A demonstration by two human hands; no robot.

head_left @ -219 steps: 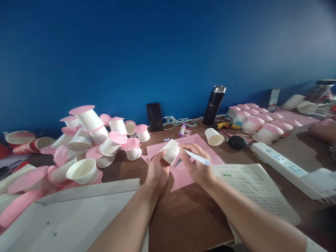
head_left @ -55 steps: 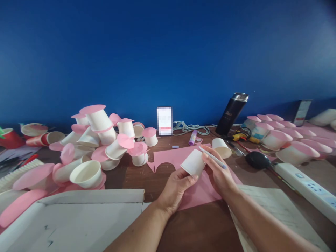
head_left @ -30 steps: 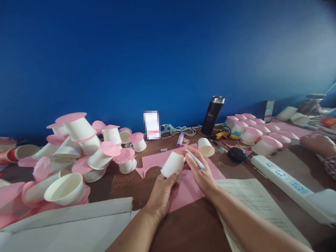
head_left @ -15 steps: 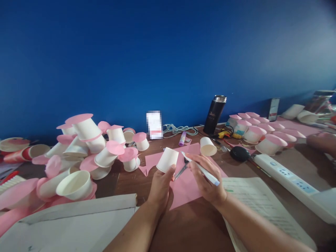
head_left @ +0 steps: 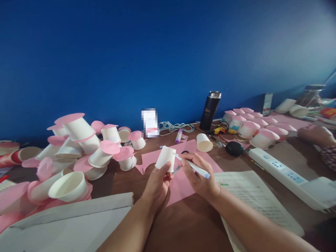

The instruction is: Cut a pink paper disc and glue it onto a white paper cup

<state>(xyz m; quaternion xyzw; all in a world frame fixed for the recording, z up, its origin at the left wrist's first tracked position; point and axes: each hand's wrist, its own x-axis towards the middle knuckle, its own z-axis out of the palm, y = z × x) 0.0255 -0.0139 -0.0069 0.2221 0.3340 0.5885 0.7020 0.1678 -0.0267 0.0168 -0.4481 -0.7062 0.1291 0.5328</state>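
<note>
A white paper cup (head_left: 165,158) is tilted in my left hand (head_left: 159,182), the thumb on its side. My right hand (head_left: 197,175) grips a white marker (head_left: 195,167) with a bluish end; its tip is at the cup's right side, and whether it touches is too small to tell. Under both hands lies a cut pink paper sheet (head_left: 187,187). Scissors (head_left: 177,169) rest on the sheet, partly hidden by the cup and my right hand. Another paper cup (head_left: 204,142) lies on its side at the sheet's back edge.
Cups with pink discs crowd the left (head_left: 103,154) and back right (head_left: 264,138). A black bottle (head_left: 210,111), glue stick (head_left: 179,135), power strip (head_left: 282,173) and printed sheets (head_left: 252,199) surround the work. Another person's hand (head_left: 316,135) is at the right.
My right hand has brought the marker's tip to the cup. The cup has turned slightly in my left hand. The view has shifted a little to the right.
</note>
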